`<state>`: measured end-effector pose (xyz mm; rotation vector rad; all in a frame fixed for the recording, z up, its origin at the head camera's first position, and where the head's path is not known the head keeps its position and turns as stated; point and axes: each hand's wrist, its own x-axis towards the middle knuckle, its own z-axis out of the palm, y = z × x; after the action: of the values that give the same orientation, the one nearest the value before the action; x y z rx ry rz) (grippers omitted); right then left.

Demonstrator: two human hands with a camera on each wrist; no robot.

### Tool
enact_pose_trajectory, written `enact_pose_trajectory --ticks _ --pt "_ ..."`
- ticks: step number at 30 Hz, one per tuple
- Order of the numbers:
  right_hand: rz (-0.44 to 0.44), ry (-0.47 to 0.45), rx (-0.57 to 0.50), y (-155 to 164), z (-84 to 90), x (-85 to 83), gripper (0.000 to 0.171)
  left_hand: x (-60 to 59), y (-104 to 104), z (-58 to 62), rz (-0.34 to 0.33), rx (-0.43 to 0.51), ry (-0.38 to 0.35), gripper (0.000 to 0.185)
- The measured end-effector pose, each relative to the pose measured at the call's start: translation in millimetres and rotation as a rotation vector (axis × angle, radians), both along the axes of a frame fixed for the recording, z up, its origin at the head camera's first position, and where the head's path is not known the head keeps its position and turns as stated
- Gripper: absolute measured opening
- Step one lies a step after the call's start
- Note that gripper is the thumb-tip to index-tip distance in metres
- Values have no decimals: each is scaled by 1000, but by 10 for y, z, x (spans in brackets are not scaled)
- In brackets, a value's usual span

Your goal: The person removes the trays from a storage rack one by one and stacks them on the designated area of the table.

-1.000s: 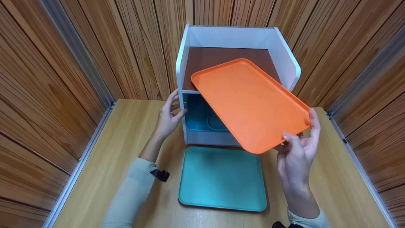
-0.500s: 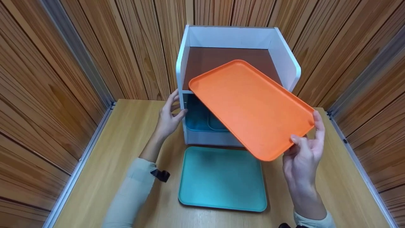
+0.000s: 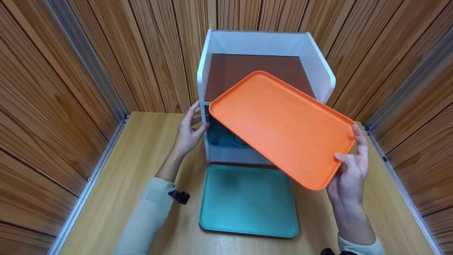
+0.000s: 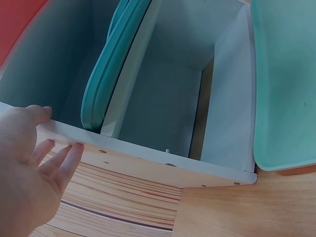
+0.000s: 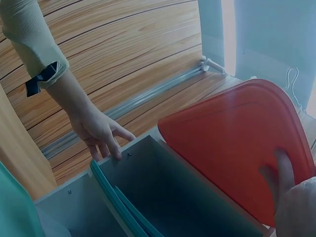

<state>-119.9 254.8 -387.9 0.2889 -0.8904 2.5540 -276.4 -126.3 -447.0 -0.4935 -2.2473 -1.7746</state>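
My right hand point(image 3: 348, 173) holds an orange rectangular tray point(image 3: 283, 131) by its near right corner, thumb on the upper face and fingers underneath. Tilted, the tray overlaps the front of a white shelf unit point(image 3: 254, 42) in the head view. My left hand point(image 3: 189, 134) grips the unit's left side panel; in the left wrist view the thumb lies over the panel's front edge, with the fingers along its outer face. Inside the unit, teal trays point(image 4: 111, 74) lie stacked on a shelf board. Another teal tray point(image 3: 247, 202) lies flat on the table before the unit.
The unit has a brown top board point(image 3: 244, 67) between raised white walls, and a lower compartment point(image 4: 158, 103) beneath the trays. Wood-plank walls point(image 3: 148, 53) enclose the table point(image 3: 141, 148) at the back and both sides, with metal rails point(image 3: 88, 184) along the side edges.
My right hand has drawn the orange tray rightward and nearer, turning it slightly, so it covers more of the unit's front opening. My left hand has stayed on the side panel.
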Motion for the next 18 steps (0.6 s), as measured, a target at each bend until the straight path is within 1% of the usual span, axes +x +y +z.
enact_pose_trajectory --ticks 5,7,13,18 --pt "52 55 3 79 -49 -48 65 3 1 2 2 -8 3 74" --pt "79 70 25 123 -74 -69 65 3 1 3 -2 -10 3 74" --pt "193 142 31 260 -142 -121 66 15 -3 1 0 -11 4 74" --pt "277 198 26 334 -155 -147 64 14 -3 -11 1 -4 0 74"
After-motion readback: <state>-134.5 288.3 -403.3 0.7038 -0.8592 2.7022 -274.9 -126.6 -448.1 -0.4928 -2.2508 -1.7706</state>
